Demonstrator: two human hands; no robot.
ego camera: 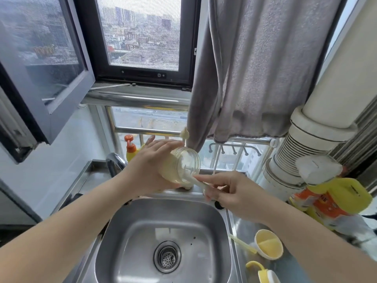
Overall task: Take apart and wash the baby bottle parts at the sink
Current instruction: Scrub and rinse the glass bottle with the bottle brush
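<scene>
Landmark: the steel sink (130, 231), its drain strainer (167, 257) sitting at the bottom of the basin.
Bottle: a clear baby bottle (179, 166) is being held tipped on its side above the far rim of the sink, its wide threaded mouth facing toward the camera and right.
Left hand: the left hand (149, 164) is wrapping round the bottle's body from the left, fingers curling behind it, thumb underneath.
Right hand: the right hand (228, 190) is pinching a pale thin brush handle (201, 183) just right of the bottle's mouth, above the sink's far right corner; the handle's far end is reaching into the bottle.
Inside the bottle: the tip of the tool is too blurred to make out.
Faucet: a chrome faucet (114, 163) is curving up behind the sink's far left corner.
Soap: an orange-capped yellow pump bottle (130, 149) is standing behind the faucet, beyond the sink.
Desk right of the sink: a yellow cup-shaped bottle part (268, 246) is lying on the steel desk (244, 227), with a pale yellow straw-like stick (242, 244) just beside it, nearer the sink.
Near right corner of the sink: a yellow-and-white part (263, 273) is lying on the desk, cut off by the frame edge.
Above the sink: a grey towel (255, 68) is hanging before the window.
</scene>
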